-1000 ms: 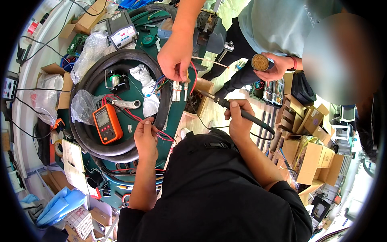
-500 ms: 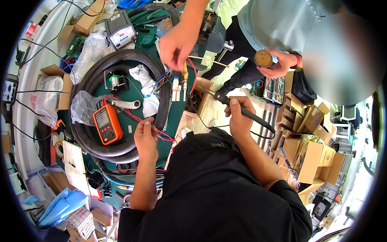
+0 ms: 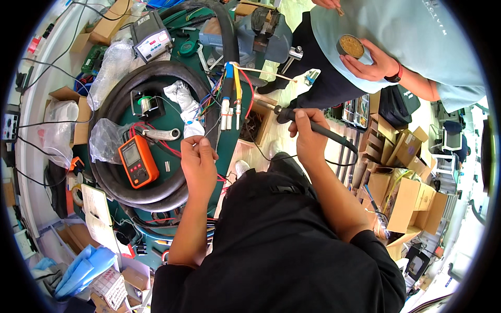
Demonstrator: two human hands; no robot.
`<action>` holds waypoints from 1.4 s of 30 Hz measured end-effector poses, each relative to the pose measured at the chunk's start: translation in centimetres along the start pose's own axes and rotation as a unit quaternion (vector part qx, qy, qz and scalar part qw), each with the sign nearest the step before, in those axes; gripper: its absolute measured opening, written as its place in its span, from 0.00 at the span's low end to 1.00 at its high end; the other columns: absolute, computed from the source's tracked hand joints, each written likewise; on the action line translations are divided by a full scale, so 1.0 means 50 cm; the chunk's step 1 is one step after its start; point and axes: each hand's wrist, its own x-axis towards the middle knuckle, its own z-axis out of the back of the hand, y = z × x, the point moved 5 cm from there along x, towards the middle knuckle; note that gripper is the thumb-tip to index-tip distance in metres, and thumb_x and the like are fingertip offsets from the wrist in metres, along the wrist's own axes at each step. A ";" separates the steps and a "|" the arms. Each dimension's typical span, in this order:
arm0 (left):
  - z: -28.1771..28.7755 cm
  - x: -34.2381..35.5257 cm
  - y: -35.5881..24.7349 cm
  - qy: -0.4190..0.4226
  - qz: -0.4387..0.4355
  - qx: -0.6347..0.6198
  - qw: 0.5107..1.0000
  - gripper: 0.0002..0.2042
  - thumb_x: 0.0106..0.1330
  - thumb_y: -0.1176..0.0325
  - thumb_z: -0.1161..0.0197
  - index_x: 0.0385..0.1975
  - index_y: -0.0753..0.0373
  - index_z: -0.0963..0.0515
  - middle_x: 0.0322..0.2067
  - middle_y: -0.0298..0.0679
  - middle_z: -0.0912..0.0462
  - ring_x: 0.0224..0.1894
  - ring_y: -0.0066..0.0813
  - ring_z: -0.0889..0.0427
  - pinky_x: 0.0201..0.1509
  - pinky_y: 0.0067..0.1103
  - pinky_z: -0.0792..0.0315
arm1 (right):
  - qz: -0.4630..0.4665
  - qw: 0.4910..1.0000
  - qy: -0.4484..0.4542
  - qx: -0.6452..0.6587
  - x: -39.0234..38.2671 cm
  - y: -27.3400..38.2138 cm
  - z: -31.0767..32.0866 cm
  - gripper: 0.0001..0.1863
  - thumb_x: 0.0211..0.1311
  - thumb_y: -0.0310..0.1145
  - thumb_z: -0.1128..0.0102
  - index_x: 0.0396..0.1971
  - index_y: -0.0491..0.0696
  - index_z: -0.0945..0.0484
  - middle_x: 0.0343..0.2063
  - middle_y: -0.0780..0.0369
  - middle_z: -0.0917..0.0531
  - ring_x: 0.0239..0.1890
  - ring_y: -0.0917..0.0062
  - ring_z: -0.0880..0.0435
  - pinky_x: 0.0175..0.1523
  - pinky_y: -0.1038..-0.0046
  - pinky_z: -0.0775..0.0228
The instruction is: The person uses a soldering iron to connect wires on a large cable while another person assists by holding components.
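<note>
My right hand (image 3: 311, 134) is wrapped round the black handle of a soldering iron (image 3: 334, 140). Its metal tip points up-left, a little right of the cable's end. My left hand (image 3: 199, 159) is closed in a pinch on a thin solder wire (image 3: 211, 131), which sticks out past the fingertips. Ahead of it, a thick black cable ends in blue, yellow and red wires (image 3: 237, 86), some tipped with silvery terminals (image 3: 226, 117). The terminals stand apart from the iron's tip. A solder spool (image 3: 147, 104) sits on a stand inside the coiled cable (image 3: 107, 175).
A co-worker at the upper right holds a round tin (image 3: 350, 47) of brownish-yellow stuff. On the green table lie an orange multimeter (image 3: 138, 160), a wrench (image 3: 163, 134) and a bench power unit (image 3: 151, 39). A vise (image 3: 265, 31) stands beyond; cardboard boxes (image 3: 412, 203) are at right.
The co-worker's hand has left the cable's wires and drawn back to the upper right, near the tin. My left hand has risen slightly and moved right. My right hand still grips the soldering iron.
</note>
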 end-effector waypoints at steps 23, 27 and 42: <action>-0.058 0.023 0.007 -0.029 0.053 0.004 0.998 0.07 0.68 0.69 0.47 0.33 0.67 0.32 0.21 0.32 0.28 0.22 0.13 0.31 0.27 0.13 0.36 | -0.186 0.953 0.026 0.237 0.040 -0.123 -0.014 0.09 0.63 0.32 0.46 0.34 0.41 0.26 0.20 0.62 0.24 0.21 0.80 0.27 0.28 0.78 0.34; -0.071 0.036 -0.006 -0.034 0.059 0.027 0.997 0.07 0.67 0.70 0.45 0.32 0.67 0.32 0.23 0.32 0.28 0.22 0.13 0.30 0.27 0.13 0.35 | -0.173 0.961 0.033 0.214 0.037 -0.117 -0.013 0.09 0.63 0.32 0.44 0.34 0.40 0.25 0.20 0.61 0.23 0.21 0.80 0.26 0.28 0.78 0.33; -0.084 0.060 0.004 -0.043 0.050 0.080 0.995 0.07 0.65 0.71 0.43 0.30 0.68 0.30 0.20 0.31 0.27 0.21 0.12 0.33 0.25 0.14 0.37 | -0.156 0.964 0.033 0.210 0.035 -0.107 -0.019 0.09 0.63 0.32 0.44 0.34 0.39 0.26 0.20 0.61 0.23 0.22 0.81 0.27 0.29 0.78 0.33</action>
